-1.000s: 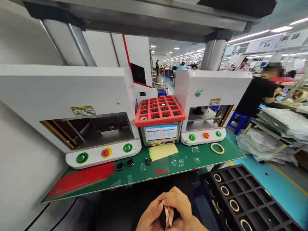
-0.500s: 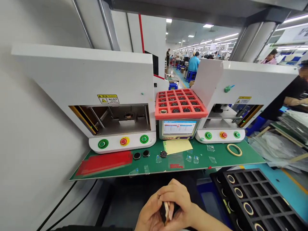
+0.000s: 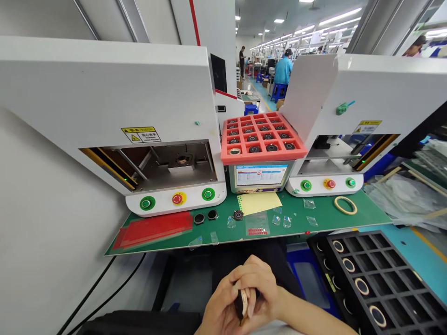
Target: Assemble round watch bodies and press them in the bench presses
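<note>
Both hands are together low in front of my lap, closed around a dark watch case [image 3: 239, 304] with a gold-coloured edge, mostly hidden by the fingers. My left hand [image 3: 220, 298] cups it from the left. My right hand [image 3: 263, 284] wraps over it from the right, fingers overlapping the left ones. Above the hands, on the green table [image 3: 223, 235], lie two round dark watch heads [image 3: 212, 214] and a black round part [image 3: 238, 215] with a ringed centre. Small clear film pieces [image 3: 231, 222] are scattered around them.
Two white press machines [image 3: 167, 83] stand at the back, with a small monitor [image 3: 260, 177] between them bearing a red foam tray [image 3: 263, 157] of round parts. Red sheets [image 3: 157, 228], yellow paper [image 3: 260, 202] and a tape roll [image 3: 345, 205] lie on the table. A black tray [image 3: 384, 265] holds gold-rimmed rings.
My head view has moved closer and tilted slightly down, so the machines appear larger and higher. Both hands stay clasped around the watch case, with the fingers shifted only slightly.
</note>
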The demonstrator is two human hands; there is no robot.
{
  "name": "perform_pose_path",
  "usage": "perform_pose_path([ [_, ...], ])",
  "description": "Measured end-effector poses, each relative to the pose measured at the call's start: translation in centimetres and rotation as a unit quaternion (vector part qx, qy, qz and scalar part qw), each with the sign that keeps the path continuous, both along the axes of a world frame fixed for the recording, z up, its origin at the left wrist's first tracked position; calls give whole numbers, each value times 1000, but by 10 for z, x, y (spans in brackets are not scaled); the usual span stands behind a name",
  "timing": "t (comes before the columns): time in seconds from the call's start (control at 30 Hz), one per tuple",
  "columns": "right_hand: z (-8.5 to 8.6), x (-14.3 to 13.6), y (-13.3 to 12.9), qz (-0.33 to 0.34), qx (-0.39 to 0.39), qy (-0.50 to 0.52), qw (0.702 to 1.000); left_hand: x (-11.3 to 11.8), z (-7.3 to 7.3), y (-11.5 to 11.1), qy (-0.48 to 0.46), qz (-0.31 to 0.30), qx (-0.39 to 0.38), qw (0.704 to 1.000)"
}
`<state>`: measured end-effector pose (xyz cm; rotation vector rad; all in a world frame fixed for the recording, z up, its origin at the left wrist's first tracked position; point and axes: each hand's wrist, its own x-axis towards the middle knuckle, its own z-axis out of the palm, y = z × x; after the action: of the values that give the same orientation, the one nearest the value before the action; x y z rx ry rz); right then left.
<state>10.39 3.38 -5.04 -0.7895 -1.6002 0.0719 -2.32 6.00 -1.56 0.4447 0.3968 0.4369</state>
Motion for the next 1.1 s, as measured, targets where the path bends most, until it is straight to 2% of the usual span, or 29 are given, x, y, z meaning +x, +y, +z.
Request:
perform_pose_path([
  [0.17,-3,8,-2,-12,-37,31,999,15,-3,4,-11,10,1,1000],
  [0.3,-7,17,-2,-52,-76,57,994,27,-18,15,-4,17,-15,1000],
  [0.4,-9,23,-5,-44,-120,65,990,32,-31,22,-11,-10,-43,999],
  [0.53,-13,28,-12,-46,-156,83,983,35,-41,24,10,-22,-39,999],
  [0.63,-16,33,-18,-53,-168,67,982,39,-43,23,32,-24,-11,999],
  [0.77,-17,43,-25,-20,-187,62,980,45,-42,20,37,-45,35,998],
  [0.83,-19,46,-29,-24,-194,72,978,46,-40,19,50,-76,50,995],
  [0.9,-24,50,-33,-51,-207,91,973,45,-38,22,72,-129,103,984],
  [0.93,-28,51,-34,-67,-215,105,969,46,-38,27,99,-161,170,967],
  [0.97,-32,53,-35,-84,-223,123,963,47,-38,33,139,-188,260,937],
  [1.03,-41,56,-37,-116,-231,162,952,52,-41,53,240,-204,438,842],
  [1.1,-46,59,-37,-141,-231,194,943,63,-50,80,337,-168,547,748],
])
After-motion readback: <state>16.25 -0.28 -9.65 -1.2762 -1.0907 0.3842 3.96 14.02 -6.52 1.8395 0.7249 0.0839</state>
